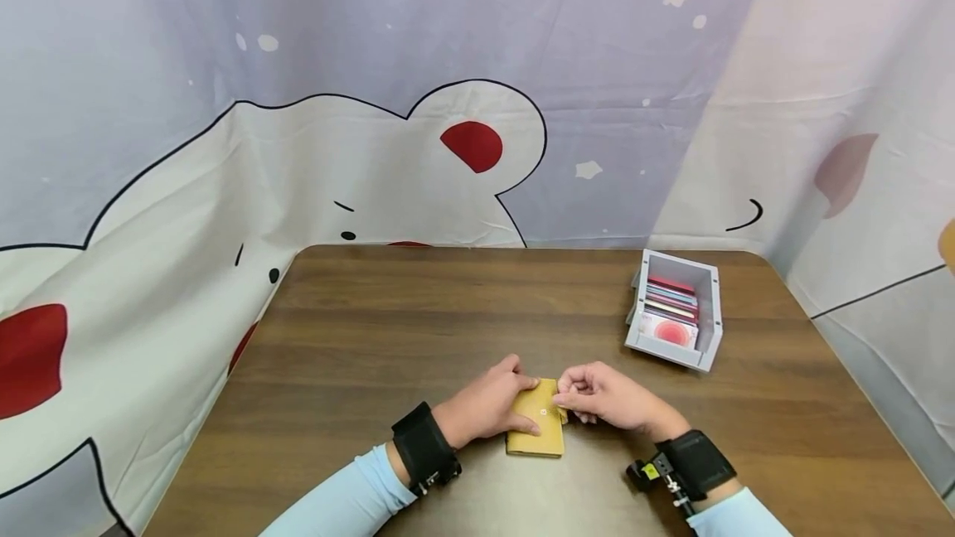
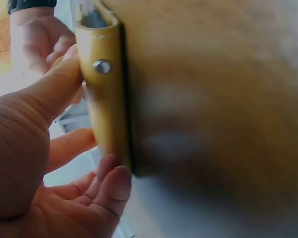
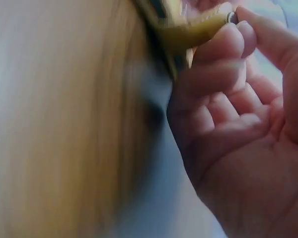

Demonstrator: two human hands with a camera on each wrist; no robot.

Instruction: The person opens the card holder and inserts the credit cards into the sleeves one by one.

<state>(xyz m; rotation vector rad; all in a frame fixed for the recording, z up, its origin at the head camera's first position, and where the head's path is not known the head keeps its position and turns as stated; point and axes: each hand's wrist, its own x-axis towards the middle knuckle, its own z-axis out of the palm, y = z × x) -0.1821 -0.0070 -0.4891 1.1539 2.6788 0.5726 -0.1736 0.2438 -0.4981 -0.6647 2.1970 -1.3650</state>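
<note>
A yellow card wallet lies on the table in front of me, with a silver snap stud on its face in the left wrist view. My left hand grips it from the left, thumb on the front cover and fingertips at the far end. At the wallet's right side, my right hand pinches the end of its closing strap between thumb and index finger. That strap stands away from the cover, and a metal snap shows at its tip.
A grey open box stands at the back right of the brown wooden table. Several cards and booklets are lined up inside it. A printed curtain hangs behind the table.
</note>
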